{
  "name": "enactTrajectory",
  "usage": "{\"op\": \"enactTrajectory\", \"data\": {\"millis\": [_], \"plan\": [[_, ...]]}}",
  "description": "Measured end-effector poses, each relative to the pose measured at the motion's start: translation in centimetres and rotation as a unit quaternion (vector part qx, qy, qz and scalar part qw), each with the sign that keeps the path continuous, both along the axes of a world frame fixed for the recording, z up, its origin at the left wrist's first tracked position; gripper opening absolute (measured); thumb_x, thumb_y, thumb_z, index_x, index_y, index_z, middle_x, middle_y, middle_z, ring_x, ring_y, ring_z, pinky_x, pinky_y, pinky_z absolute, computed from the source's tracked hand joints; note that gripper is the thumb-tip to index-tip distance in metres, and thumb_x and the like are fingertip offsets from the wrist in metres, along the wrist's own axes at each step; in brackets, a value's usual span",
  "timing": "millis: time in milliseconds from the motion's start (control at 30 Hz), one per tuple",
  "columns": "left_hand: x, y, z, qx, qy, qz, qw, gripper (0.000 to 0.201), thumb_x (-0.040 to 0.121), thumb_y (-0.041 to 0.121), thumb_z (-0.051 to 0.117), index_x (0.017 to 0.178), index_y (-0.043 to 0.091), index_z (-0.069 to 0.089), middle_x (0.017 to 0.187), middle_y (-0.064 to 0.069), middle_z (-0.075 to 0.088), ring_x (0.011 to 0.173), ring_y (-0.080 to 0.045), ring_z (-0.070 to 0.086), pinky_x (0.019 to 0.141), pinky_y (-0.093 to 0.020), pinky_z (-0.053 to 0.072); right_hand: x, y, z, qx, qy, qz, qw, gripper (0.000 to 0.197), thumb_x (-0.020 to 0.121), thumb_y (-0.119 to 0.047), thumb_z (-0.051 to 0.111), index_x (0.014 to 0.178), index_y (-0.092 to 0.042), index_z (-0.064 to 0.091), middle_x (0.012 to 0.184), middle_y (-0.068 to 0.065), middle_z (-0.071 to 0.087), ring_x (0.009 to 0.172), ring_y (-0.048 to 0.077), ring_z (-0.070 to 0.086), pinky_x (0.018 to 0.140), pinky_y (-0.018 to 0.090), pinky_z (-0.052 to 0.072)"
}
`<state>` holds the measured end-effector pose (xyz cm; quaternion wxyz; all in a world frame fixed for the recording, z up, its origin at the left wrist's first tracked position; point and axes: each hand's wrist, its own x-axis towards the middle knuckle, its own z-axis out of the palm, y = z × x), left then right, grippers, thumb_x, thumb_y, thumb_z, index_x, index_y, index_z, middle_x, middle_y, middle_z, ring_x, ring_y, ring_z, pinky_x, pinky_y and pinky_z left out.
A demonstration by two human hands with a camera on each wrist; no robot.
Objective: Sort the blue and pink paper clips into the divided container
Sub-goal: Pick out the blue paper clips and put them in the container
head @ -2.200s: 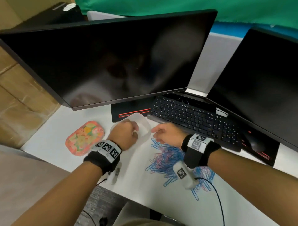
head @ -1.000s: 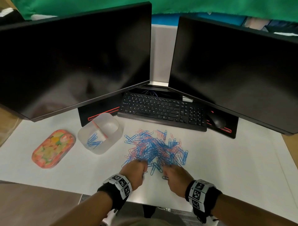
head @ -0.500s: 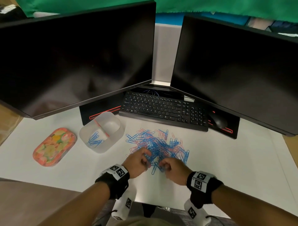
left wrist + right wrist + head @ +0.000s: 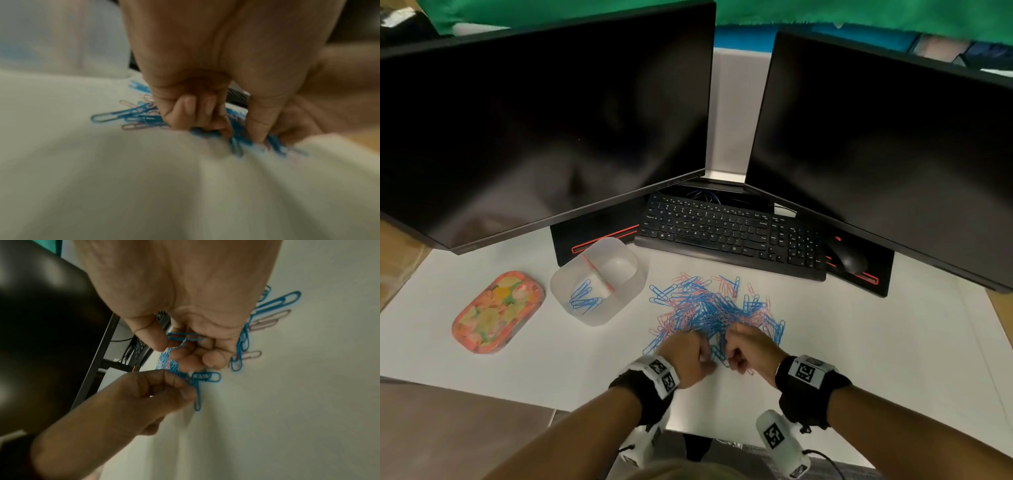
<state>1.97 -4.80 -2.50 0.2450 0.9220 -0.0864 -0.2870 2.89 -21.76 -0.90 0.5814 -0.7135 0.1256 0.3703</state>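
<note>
A loose pile of blue and pink paper clips [image 4: 714, 308] lies on the white desk in front of the keyboard. Left of it stands the clear divided container [image 4: 635, 277]; its near-left compartment holds several blue clips [image 4: 585, 297], and the other looks empty. Both hands work at the pile's near edge with fingers curled. My left hand [image 4: 703, 358] pinches a blue clip [image 4: 197, 395] against the desk. My right hand [image 4: 731, 356] pinches blue clips [image 4: 184, 337] between thumb and forefinger. The left wrist view is blurred.
A black keyboard [image 4: 729, 233] and mouse [image 4: 851, 262] lie behind the pile, under two dark monitors [image 4: 534, 120]. A floral oval tin [image 4: 496, 311] sits left of the container. The desk's front edge runs just behind my wrists.
My left hand left the container and both hands came down to the pile's near edge. Over the last half second they closed in on each other and pinched clips.
</note>
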Motion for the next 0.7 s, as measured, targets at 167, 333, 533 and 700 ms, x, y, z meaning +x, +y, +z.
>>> {"op": "enactTrajectory", "data": {"millis": [167,333,533,700], "plan": [[-0.5,-0.4,-0.2,0.071,-0.090,-0.039,0.993,0.015,0.086,0.030,0.053,0.092,0.019,0.060,0.096,-0.004,0.067,0.089,-0.026,0.063,0.076,-0.033,0.052,-0.5,-0.3,-0.5,-0.191,-0.181,0.163,0.951,0.011,0.082,-0.015,0.057,0.076,-0.017,0.047,0.066,-0.006,0.050,0.059,0.011,0.046,0.054,0.022,0.035],[-0.4,-0.2,0.0,0.097,-0.099,-0.068,0.988,0.016,0.085,0.019,0.048,0.095,0.016,0.060,0.100,-0.008,0.067,0.092,-0.030,0.064,0.074,-0.032,0.049,-1.4,0.4,-0.9,-0.307,-0.308,0.291,0.852,0.013,0.086,-0.025,0.055,0.094,-0.016,0.050,0.096,0.005,0.062,0.088,0.029,0.059,0.072,0.032,0.043],[-0.2,1.7,-0.1,0.022,-0.062,0.020,0.998,0.007,0.080,0.020,0.056,0.080,0.021,0.063,0.090,-0.001,0.069,0.087,-0.023,0.064,0.070,-0.025,0.046,-0.8,1.7,-0.8,-0.389,-0.339,0.379,0.768,0.021,0.089,-0.005,0.047,0.109,-0.006,0.056,0.108,0.014,0.065,0.100,0.034,0.062,0.079,0.037,0.049],[0.3,3.3,0.0,-0.060,-0.047,0.096,0.992,0.028,0.083,0.012,0.056,0.106,0.024,0.066,0.082,0.002,0.064,0.081,-0.019,0.063,0.073,-0.017,0.041,-0.2,2.0,-0.3,-0.373,-0.339,0.364,0.783,0.017,0.091,-0.013,0.048,0.105,-0.007,0.055,0.105,0.014,0.065,0.096,0.035,0.063,0.074,0.036,0.047]]}}
